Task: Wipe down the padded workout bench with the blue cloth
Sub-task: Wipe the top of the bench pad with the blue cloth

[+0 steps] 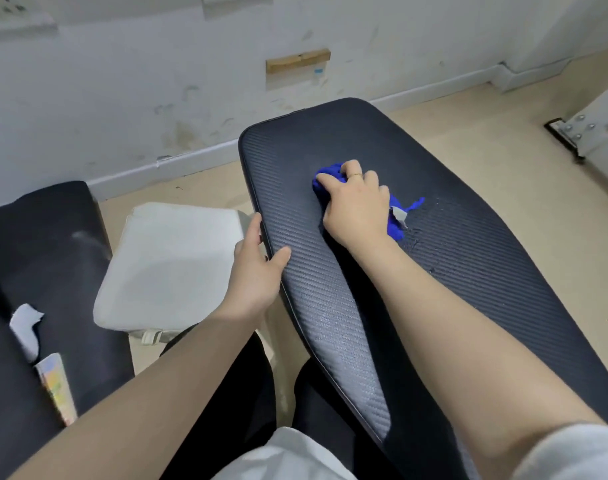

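Note:
The padded workout bench (468, 258) is long and black with a ribbed, carbon-weave skin, running from lower right up to the middle. My right hand (356, 206) presses a bunched blue cloth (396, 225) flat on the pad's upper half; a white tag sticks out of the cloth. Small wet drops glisten on the pad just right of the cloth. My left hand (257, 268) grips the bench's left edge, thumb on top and fingers curled under the rim.
A white cushioned seat (170, 268) stands on the floor left of the bench. A second black pad (42, 271) at far left carries a crumpled white scrap (27, 327) and a colourful packet (58, 389). A scuffed white wall lies behind, a metal bracket (569, 131) at right.

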A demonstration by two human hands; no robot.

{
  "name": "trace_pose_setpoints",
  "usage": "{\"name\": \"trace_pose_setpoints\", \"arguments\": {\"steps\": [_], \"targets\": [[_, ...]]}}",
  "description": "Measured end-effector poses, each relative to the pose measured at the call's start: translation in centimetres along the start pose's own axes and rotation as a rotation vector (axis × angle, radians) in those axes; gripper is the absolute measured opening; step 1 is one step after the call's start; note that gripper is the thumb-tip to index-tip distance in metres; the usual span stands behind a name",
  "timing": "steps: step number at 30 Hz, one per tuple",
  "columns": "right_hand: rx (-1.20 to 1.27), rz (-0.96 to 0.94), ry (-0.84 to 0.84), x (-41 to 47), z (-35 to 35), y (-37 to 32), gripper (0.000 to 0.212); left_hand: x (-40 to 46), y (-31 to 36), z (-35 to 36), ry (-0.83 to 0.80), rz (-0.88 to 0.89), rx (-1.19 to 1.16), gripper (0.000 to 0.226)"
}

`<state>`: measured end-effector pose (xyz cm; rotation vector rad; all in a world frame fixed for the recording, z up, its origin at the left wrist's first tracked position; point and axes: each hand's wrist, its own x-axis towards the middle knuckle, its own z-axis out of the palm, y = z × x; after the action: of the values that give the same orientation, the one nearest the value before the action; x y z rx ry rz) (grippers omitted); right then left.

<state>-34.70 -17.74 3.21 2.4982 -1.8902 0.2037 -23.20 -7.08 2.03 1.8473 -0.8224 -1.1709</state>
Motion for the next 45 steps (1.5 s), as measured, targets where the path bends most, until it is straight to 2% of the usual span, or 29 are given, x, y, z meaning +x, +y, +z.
{"name": "trace_pose_setpoints", "arguments": {"steps": [2, 4, 6, 7, 9, 11, 12, 13, 15, 17, 19, 21, 24, 26, 28, 31, 33, 37, 38, 40, 43, 45], "targets": [[0.016, -0.128, -0.022, -1.2, -0.3, -1.2, 0.045, -0.2, 0.3, -0.1, 0.05, 0.0, 0.143, 0.067], [0.086, -0.34, -0.046, -3.3, -0.3, -0.6, 0.042, -0.7, 0.9, 0.0, 0.122, 0.045, 0.292, 0.068], [0.117, -0.386, -0.036, -4.5, -0.5, 1.8, 0.039, -1.1, 2.0, 0.3, 0.149, 0.118, 0.299, 0.077], [0.097, -0.315, 0.011, -4.4, -0.5, 3.5, 0.039, -1.2, 2.5, 0.6, 0.145, 0.149, 0.289, 0.081], [0.026, -0.05, 0.07, -3.3, -0.3, 7.3, 0.039, -1.6, 3.4, 1.3, 0.104, 0.197, 0.34, 0.082], [-0.008, 0.191, 0.055, -2.0, -0.5, 10.2, 0.042, -1.8, 3.8, 2.1, 0.058, 0.264, 0.452, 0.073], [-0.008, 0.242, 0.047, -1.7, -0.7, 10.8, 0.043, -1.8, 4.0, 2.4, 0.036, 0.307, 0.511, 0.065], [-0.003, 0.248, 0.031, -1.7, -1.1, 10.7, 0.043, -1.8, 4.1, 2.8, 0.019, 0.345, 0.569, 0.057], [0.022, 0.133, 0.015, -3.0, -1.5, 9.6, 0.043, -1.9, 4.2, 3.4, 0.001, 0.39, 0.716, 0.052], [0.081, -0.077, 0.022, -5.3, -1.3, 8.8, 0.043, -2.1, 4.6, 4.2, -0.002, 0.437, 0.885, 0.063], [0.14, -0.191, -0.006, -6.3, -1.3, 9.5, 0.044, -2.2, 5.1, 5.2, -0.02, 0.484, 1.012, 0.076], [0.112, -0.122, 0.011, -4.8, -1.1, 11.3, 0.044, -2.2, 5.5, 6.3, -0.062, 0.503, 1.12, 0.087], [0.075, 0.168, 0.106, -1.2, -0.3, 14.5, 0.041, -2.4, 5.3, 7.6, -0.088, 0.508, 1.274, 0.093], [0.125, 0.295, 0.087, 0.3, -0.4, 15.7, 0.041, -2.3, 5.2, 7.9, -0.099, 0.501, 1.314, 0.094], [0.145, 0.296, 0.039, -0.2, -0.9, 15.4, 0.041, -2.1, 5.4, 7.9, -0.132, 0.491, 1.331, 0.092], [0.098, 0.053, 0.05, -3.4, -0.8, 15.0, 0.041, -1.9, 5.7, 8.1, -0.152, 0.494, 1.372, 0.092], [0.128, -0.009, 0.034, -3.5, -0.8, 16.6, 0.042, -1.9, 5.7, 8.2, -0.154, 0.489, 1.376, 0.092], [0.166, 0.342, 0.082, 0.1, -0.8, 19.1, 0.045, -2.0, 5.3, 8.1, -0.16, 0.441, 1.349, 0.092], [0.168, 0.375, 0.088, 0.1, -0.8, 18.5, 0.046, -2.0, 5.2, 8.1, -0.156, 0.434, 1.338, 0.092], [0.146, 0.289, 0.076, -1.2, -0.9, 15.7, 0.044, -2.0, 5.1, 8.1, -0.145, 0.441, 1.322, 0.092], [0.188, -0.057, 0.031, -5.2, -0.9, 11.4, 0.042, -2.2, 5.2, 8.2, -0.127, 0.448, 1.308, 0.091], [0.212, -0.166, -0.01, -5.0, -1.0, 11.7, 0.044, -2.1, 5.3, 8.2, -0.13, 0.461, 1.302, 0.092]]}}
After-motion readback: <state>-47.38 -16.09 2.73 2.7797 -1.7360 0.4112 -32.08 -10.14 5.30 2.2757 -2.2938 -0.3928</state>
